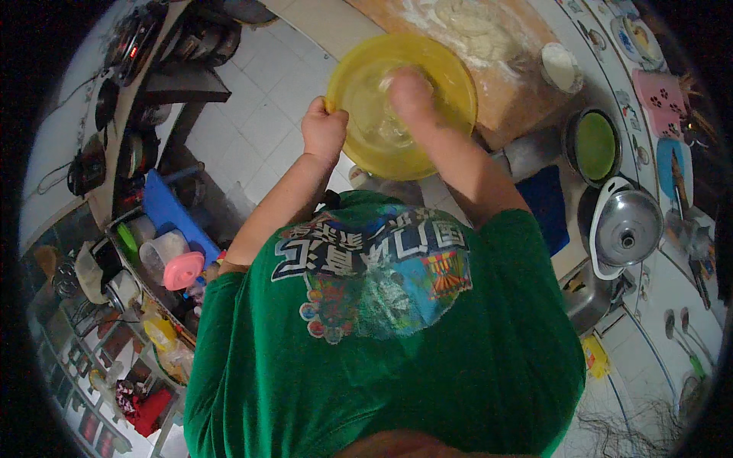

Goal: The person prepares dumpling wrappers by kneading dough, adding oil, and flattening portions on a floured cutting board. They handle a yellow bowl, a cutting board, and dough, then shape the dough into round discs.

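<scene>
A yellow plastic basin is held in front of my body, above the tiled floor. My left hand grips its left rim, thumb over the edge. My right hand is inside the basin, curled and blurred by motion; whether it holds anything cannot be made out. Something pale and shiny, perhaps water, shows on the basin's bottom around that hand. Just beyond the basin, a pale lump of dough lies among scattered flour on a wooden board.
On the right counter stand a small white bowl, a dark pot with a green top and a metal lid. A metal sink lies nearer me. To the left is a crowded shelf with a blue plastic panel and a pink lid.
</scene>
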`<action>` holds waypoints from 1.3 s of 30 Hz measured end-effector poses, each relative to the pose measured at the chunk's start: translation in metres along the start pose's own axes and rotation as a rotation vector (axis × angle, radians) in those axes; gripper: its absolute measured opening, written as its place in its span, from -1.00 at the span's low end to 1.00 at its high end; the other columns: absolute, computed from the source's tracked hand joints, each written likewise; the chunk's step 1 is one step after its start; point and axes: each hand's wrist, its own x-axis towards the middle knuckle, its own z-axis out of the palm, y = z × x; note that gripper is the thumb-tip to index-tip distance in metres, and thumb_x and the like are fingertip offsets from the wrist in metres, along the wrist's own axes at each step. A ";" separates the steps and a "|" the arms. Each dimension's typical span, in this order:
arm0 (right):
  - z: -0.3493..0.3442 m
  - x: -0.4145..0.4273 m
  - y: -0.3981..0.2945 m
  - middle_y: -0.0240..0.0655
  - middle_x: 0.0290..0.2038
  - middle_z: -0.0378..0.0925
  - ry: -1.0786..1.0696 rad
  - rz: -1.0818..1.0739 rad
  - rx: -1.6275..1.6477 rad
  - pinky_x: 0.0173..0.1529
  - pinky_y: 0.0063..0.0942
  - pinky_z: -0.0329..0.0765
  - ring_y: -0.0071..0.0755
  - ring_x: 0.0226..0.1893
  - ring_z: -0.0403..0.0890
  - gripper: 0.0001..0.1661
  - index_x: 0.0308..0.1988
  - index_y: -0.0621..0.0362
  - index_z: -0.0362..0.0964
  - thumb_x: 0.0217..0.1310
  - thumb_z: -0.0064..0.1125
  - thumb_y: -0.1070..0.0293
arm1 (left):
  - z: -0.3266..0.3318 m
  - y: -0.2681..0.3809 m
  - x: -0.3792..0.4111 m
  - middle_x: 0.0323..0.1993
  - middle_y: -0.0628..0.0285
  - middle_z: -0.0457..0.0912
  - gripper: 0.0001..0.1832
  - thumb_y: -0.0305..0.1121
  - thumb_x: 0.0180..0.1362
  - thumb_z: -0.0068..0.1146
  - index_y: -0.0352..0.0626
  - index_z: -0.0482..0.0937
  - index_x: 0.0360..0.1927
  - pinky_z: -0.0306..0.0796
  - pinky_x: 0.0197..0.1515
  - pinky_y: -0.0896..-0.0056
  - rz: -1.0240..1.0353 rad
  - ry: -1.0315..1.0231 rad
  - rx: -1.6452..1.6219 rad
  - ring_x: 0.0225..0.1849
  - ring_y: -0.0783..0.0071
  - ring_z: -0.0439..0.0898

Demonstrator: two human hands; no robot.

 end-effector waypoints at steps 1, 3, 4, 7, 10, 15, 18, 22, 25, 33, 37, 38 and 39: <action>-0.003 0.009 0.008 0.02 -0.29 0.53 0.119 0.161 0.012 -0.08 -0.11 0.48 0.03 -0.18 0.56 -0.80 -0.30 0.25 0.48 0.07 -0.03 0.45 | 0.004 0.006 -0.002 -0.46 0.24 0.56 -0.87 -0.57 -0.07 0.03 -0.26 0.50 -0.38 0.41 -0.35 0.46 0.014 0.009 0.046 -0.42 0.50 0.51; 0.016 -0.001 0.003 0.02 -0.26 0.53 0.110 0.100 -0.089 -0.06 -0.12 0.48 0.05 -0.17 0.55 -0.82 -0.34 0.24 0.50 0.07 -0.02 0.45 | 0.010 0.011 0.002 -0.47 0.23 0.56 -0.87 -0.57 -0.08 0.03 -0.26 0.50 -0.38 0.40 -0.36 0.46 0.032 0.028 0.104 -0.43 0.50 0.51; 0.025 -0.009 -0.005 0.01 -0.24 0.52 0.097 0.064 -0.139 -0.05 -0.13 0.48 0.05 -0.16 0.55 -0.83 -0.37 0.24 0.51 0.07 -0.02 0.45 | 0.008 0.008 0.006 -0.47 0.23 0.56 -0.87 -0.57 -0.08 0.04 -0.26 0.50 -0.38 0.40 -0.37 0.45 0.026 0.052 0.111 -0.44 0.50 0.50; 0.015 -0.037 -0.043 -0.07 -0.24 0.51 -0.162 -0.288 -0.081 -0.05 -0.15 0.47 0.00 -0.16 0.53 -0.85 -0.38 0.17 0.53 0.01 0.04 0.43 | -0.002 -0.005 0.011 -0.48 0.23 0.56 -0.86 -0.56 -0.09 0.05 -0.27 0.50 -0.38 0.40 -0.37 0.43 -0.011 0.061 0.106 -0.45 0.47 0.50; -0.006 -0.020 -0.042 -0.18 -0.25 0.48 -0.205 -0.558 -0.351 -0.05 -0.23 0.46 -0.10 -0.17 0.49 -0.83 -0.35 0.08 0.54 -0.05 0.08 0.41 | -0.004 0.000 0.012 -0.48 0.22 0.56 -0.86 -0.55 -0.08 0.06 -0.27 0.49 -0.38 0.40 -0.36 0.42 -0.015 0.016 0.143 -0.46 0.44 0.50; -0.064 0.017 0.023 -0.17 -0.26 0.54 -0.009 -0.478 -0.418 -0.10 -0.22 0.50 -0.11 -0.19 0.56 -0.83 -0.41 0.13 0.56 -0.01 0.02 0.46 | 0.002 0.010 0.010 -0.48 0.26 0.55 -0.89 -0.55 -0.06 0.05 -0.25 0.48 -0.39 0.39 -0.37 0.45 0.099 -0.017 0.196 -0.46 0.49 0.49; -0.061 -0.024 0.035 -0.10 -0.26 0.59 -0.418 0.053 -0.534 -0.14 -0.22 0.54 -0.10 -0.23 0.61 -0.79 -0.32 0.20 0.56 0.06 -0.01 0.43 | 0.002 0.021 0.004 -0.47 0.33 0.53 -0.90 -0.56 -0.03 0.04 -0.22 0.49 -0.38 0.36 -0.38 0.50 0.133 0.014 0.273 -0.46 0.57 0.46; -0.047 -0.051 0.033 -0.13 -0.32 0.61 -0.500 0.053 -0.504 -0.21 -0.19 0.56 -0.08 -0.29 0.64 -0.75 -0.25 0.21 0.54 0.13 -0.06 0.41 | 0.011 0.032 -0.005 -0.50 0.33 0.53 -0.92 -0.54 -0.03 0.06 -0.23 0.47 -0.41 0.35 -0.38 0.50 0.142 -0.024 0.277 -0.46 0.57 0.46; -0.066 -0.015 0.032 -0.04 -0.27 0.60 -0.145 -0.030 -0.393 -0.16 -0.14 0.56 -0.09 -0.22 0.64 -0.72 -0.20 0.18 0.56 0.12 -0.05 0.41 | 0.014 0.044 -0.007 -0.53 0.25 0.54 -0.91 -0.52 -0.07 0.07 -0.25 0.48 -0.42 0.38 -0.38 0.44 0.168 -0.037 0.384 -0.48 0.48 0.49; -0.058 -0.058 0.036 -0.14 -0.28 0.62 -0.537 0.087 -0.455 -0.20 -0.18 0.56 -0.02 -0.26 0.63 -0.71 -0.26 0.18 0.58 0.10 -0.04 0.35 | 0.019 0.046 -0.011 -0.54 0.31 0.53 -0.92 -0.54 -0.06 0.03 -0.23 0.48 -0.43 0.36 -0.40 0.48 0.189 -0.041 0.378 -0.48 0.56 0.46; -0.078 -0.027 -0.001 -0.10 -0.17 0.59 -0.318 -0.161 -0.504 -0.10 -0.24 0.54 -0.06 -0.15 0.60 -0.72 -0.26 0.20 0.58 0.07 -0.01 0.37 | 0.017 0.037 -0.007 -0.55 0.32 0.52 -0.92 -0.54 -0.06 0.03 -0.23 0.48 -0.43 0.35 -0.41 0.49 0.184 -0.061 0.394 -0.50 0.56 0.45; -0.085 -0.015 0.008 -0.10 -0.16 0.58 -0.061 -0.329 -0.477 -0.10 -0.24 0.53 -0.08 -0.13 0.60 -0.73 -0.27 0.21 0.58 0.06 -0.02 0.39 | 0.016 0.038 -0.009 -0.55 0.32 0.51 -0.92 -0.54 -0.06 0.03 -0.23 0.48 -0.43 0.35 -0.42 0.49 0.181 -0.071 0.381 -0.50 0.56 0.45; -0.089 -0.010 0.015 -0.10 -0.14 0.57 0.200 -0.494 -0.446 -0.09 -0.25 0.53 -0.09 -0.11 0.59 -0.74 -0.28 0.21 0.57 0.05 -0.02 0.41 | 0.016 0.037 -0.009 -0.55 0.32 0.52 -0.92 -0.54 -0.06 0.03 -0.23 0.48 -0.43 0.35 -0.41 0.49 0.175 -0.065 0.383 -0.50 0.56 0.45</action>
